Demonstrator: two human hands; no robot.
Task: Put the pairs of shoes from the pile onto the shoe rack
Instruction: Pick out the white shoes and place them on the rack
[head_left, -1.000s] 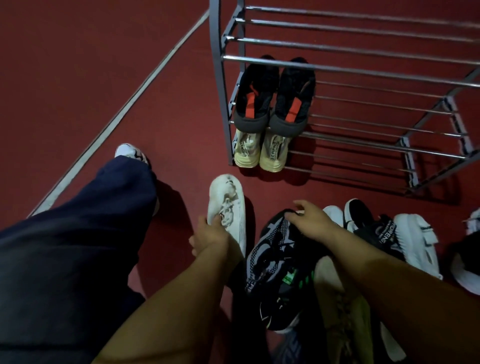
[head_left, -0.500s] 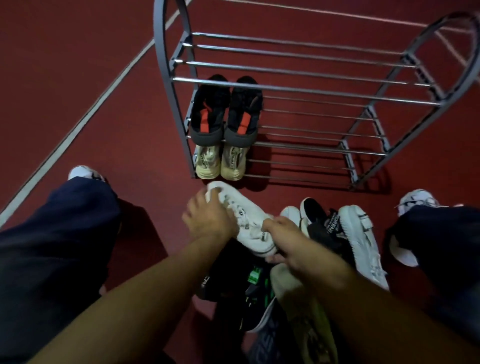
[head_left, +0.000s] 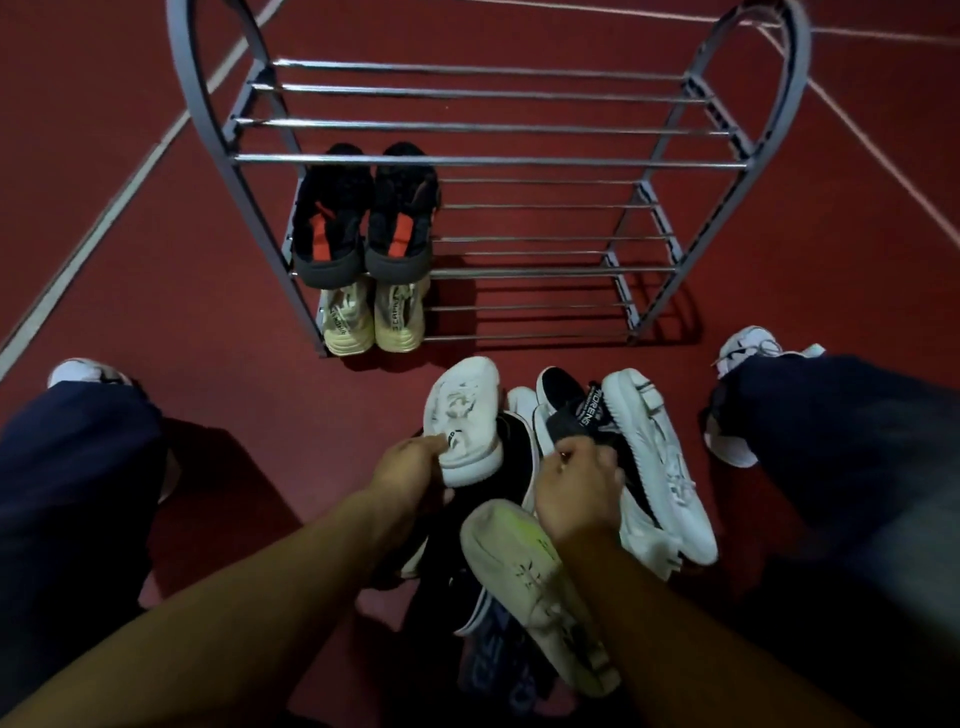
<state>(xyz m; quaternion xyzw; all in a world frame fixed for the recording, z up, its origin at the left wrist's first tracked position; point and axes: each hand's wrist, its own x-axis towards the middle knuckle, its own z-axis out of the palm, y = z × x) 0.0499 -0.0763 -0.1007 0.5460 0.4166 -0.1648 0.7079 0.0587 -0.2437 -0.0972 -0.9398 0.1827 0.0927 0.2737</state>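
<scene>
Left hand (head_left: 410, 467) grips a white shoe (head_left: 462, 421) off the pile; right hand (head_left: 576, 493), fingers curled, fishes for its mate; next, the shoe rack (head_left: 519, 161).

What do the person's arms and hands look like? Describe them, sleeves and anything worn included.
Both forearms are bare, with no sleeves showing in the head view. The left hand and right hand wear no gloves. No watch, bracelet or ring shows on either, though the dim light could hide small items. The legs at either side are in dark navy trousers, with white shoes on the feet.
</scene>
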